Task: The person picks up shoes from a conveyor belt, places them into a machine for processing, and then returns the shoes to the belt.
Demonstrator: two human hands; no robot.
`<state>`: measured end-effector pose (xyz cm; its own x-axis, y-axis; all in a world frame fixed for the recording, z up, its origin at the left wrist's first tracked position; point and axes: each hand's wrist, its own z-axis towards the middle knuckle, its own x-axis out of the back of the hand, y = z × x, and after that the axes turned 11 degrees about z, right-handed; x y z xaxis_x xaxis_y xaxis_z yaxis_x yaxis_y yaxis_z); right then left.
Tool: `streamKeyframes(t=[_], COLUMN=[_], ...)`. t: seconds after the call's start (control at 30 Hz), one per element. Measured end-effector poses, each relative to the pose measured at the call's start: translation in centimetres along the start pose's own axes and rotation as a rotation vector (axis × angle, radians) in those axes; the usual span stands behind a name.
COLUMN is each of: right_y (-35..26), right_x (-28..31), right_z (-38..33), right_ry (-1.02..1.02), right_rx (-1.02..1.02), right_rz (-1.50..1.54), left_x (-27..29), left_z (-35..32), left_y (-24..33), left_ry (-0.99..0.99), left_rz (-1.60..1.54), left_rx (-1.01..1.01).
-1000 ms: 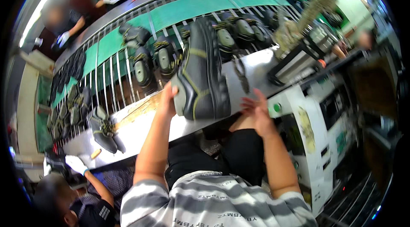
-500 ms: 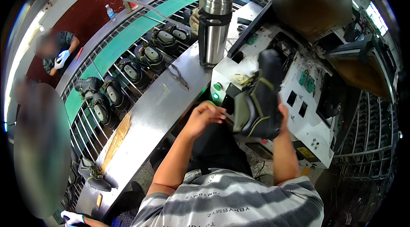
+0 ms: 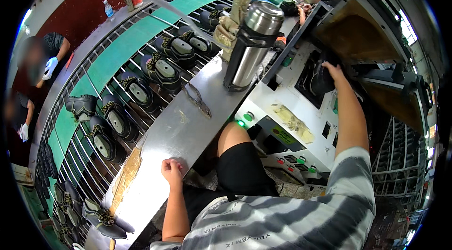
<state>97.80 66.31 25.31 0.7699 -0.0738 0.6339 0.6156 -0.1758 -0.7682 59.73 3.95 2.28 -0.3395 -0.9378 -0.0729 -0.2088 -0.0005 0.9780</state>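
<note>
— Your left hand (image 3: 172,171) sat nearest you, didn't it? Curled into a loose fist, holding nothing, knuckles against the near edge of the steel table (image 3: 188,123).

— It did. You looked to be steadying yourself there, since your body was turned to the right, toward the machine (image 3: 292,123). Your bare knee (image 3: 233,137) pushed up between that table edge and the machine's white control panel with its green and red buttons.

— And your right hand (image 3: 332,72)?

— You had that arm stretched out full, up into the dark opening in the machine's face. Your hand lay on a dark shoe (image 3: 320,80) inside that recess. I could see your fingers draped over its top, but whether they were gripping it or only pressing it home I could not tell; the cavity was too shadowed.

— So the shoe was in the machine, not on the table.

— Yes, seated in the opening, well apart from your resting hand. On the table only a tall steel flask (image 3: 252,45) stood upright at the far end, handy but out of your reach path, with a thin flat strip (image 3: 197,100) lying near it.

— Farther out?

— Beyond the table ran the conveyor (image 3: 136,47), green belt under metal bars, carrying dark lace-up shoes (image 3: 162,68) in a row, soles and openings upward. Across it, a gloved co-worker (image 3: 40,61) stood at the far side.
</note>
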Motion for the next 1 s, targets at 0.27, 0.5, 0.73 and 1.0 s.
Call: streamKeyframes(t=[0.27, 0.5, 0.73, 1.0], right_y=[0.1, 6.0, 15.8, 14.4], right_x=[-3.3, -0.4, 13.6, 22.6], right_z=[-5.5, -15.8, -16.9, -10.9], right_ry=[0.000, 0.017, 0.431, 0.204], right_rx=[0.080, 0.644, 0.650, -0.354], right_rz=[-0.311, -0.325, -0.497, -0.566], left_x=[0.0, -6.9, -24.8, -15.2], left_z=[0.1, 0.1, -6.5, -4.5], left_y=[-0.2, -1.5, 4.4, 0.8], left_ry=[-0.048, -0.229, -0.670, -0.714], left_rz=[0.098, 0.254, -0.382, 0.092], left_rx=[-0.004, -0.063, 0.436, 0.369])
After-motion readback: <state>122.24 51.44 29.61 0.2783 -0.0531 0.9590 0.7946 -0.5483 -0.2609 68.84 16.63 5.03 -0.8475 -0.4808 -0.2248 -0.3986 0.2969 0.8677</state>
